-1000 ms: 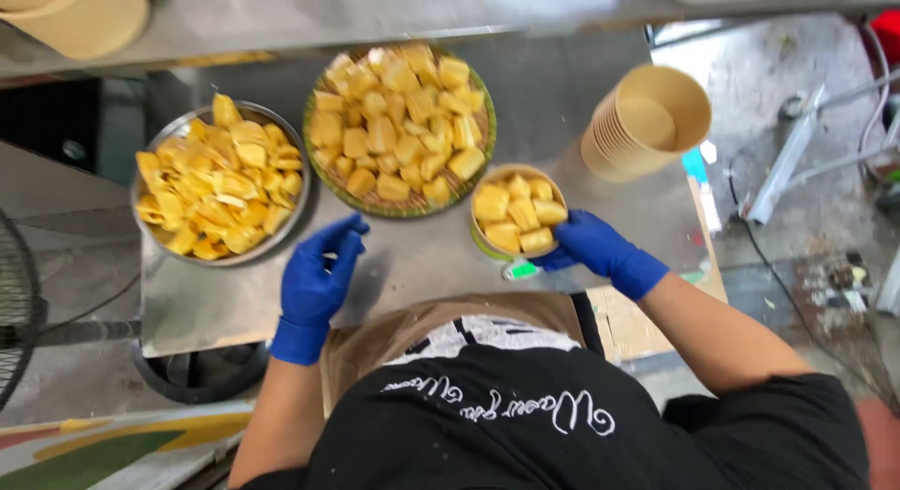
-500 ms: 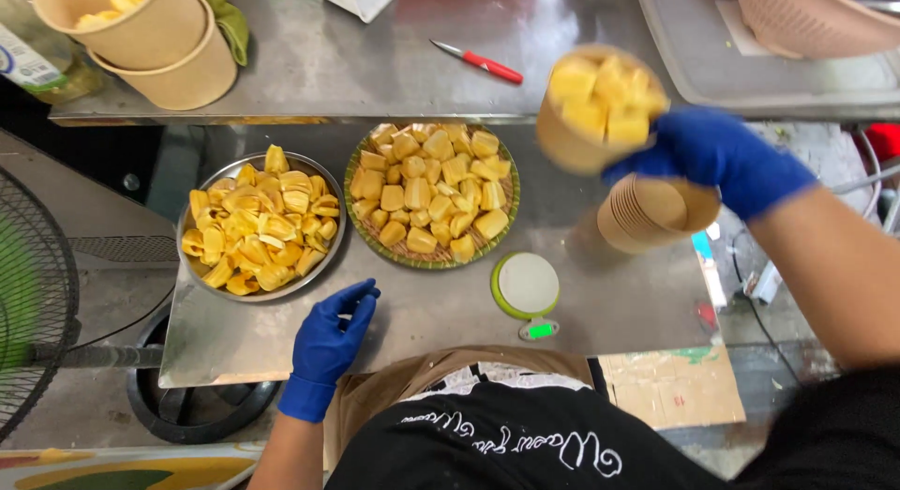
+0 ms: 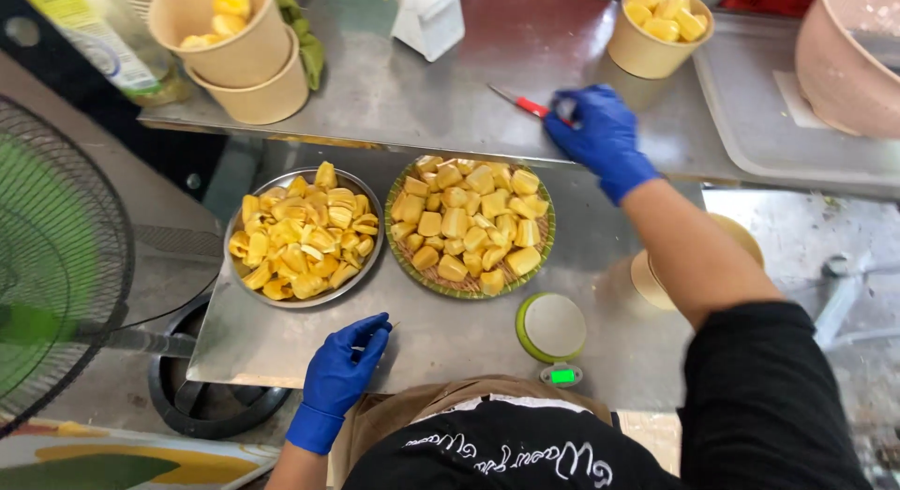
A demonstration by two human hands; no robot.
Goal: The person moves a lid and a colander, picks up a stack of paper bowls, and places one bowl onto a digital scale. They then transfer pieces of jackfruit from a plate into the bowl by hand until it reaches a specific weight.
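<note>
Steel shelf | right hand (image 3: pixel 600 134) on red-handled knife (image 3: pixel 518 102) | left hand (image 3: pixel 342 368) well apart

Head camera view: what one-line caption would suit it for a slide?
Blue-gloved right hand on a red-handled knife; left hand rests on the steel table beside trays of yellow fruit.

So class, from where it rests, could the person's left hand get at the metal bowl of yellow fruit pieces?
Probably yes: the left hand lies on bare steel table just below the metal bowl, with nothing between them.
</note>
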